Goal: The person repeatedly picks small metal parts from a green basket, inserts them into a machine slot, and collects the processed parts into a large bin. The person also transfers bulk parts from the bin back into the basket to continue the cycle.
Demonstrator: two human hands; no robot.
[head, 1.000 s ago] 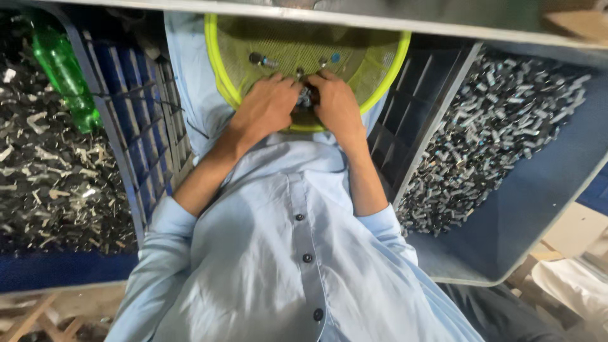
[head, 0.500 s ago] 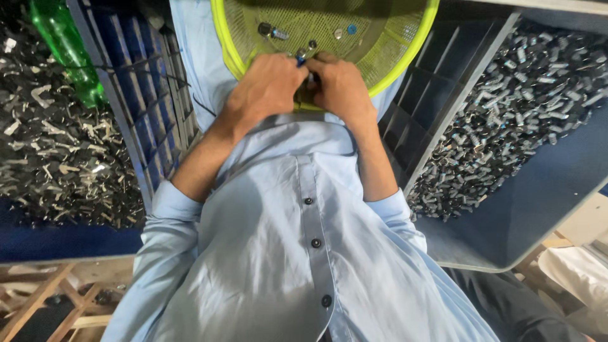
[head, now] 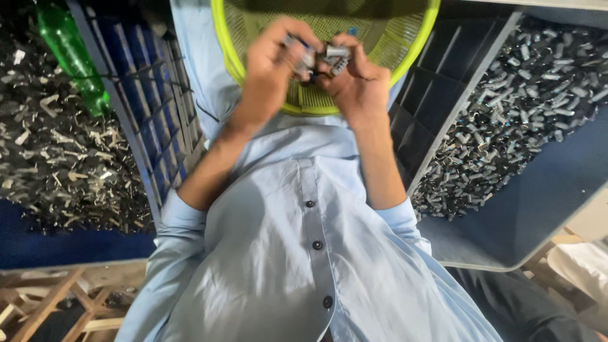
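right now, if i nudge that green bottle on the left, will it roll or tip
The green bottle lies tilted on a heap of small metal scraps, so there is little left to tip. Its round body would probably roll or slide on the loose pieces. It looks like thin plastic, so likely light.

Hands (head: 316, 73) gripping metal parts (head: 323, 56)

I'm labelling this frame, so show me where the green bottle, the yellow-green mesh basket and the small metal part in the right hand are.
green bottle (head: 71, 58), head view, mid body.
yellow-green mesh basket (head: 223, 47), head view, left rim.
small metal part (head: 337, 57), head view, its grey top, at the right hand (head: 358, 85) fingertips.
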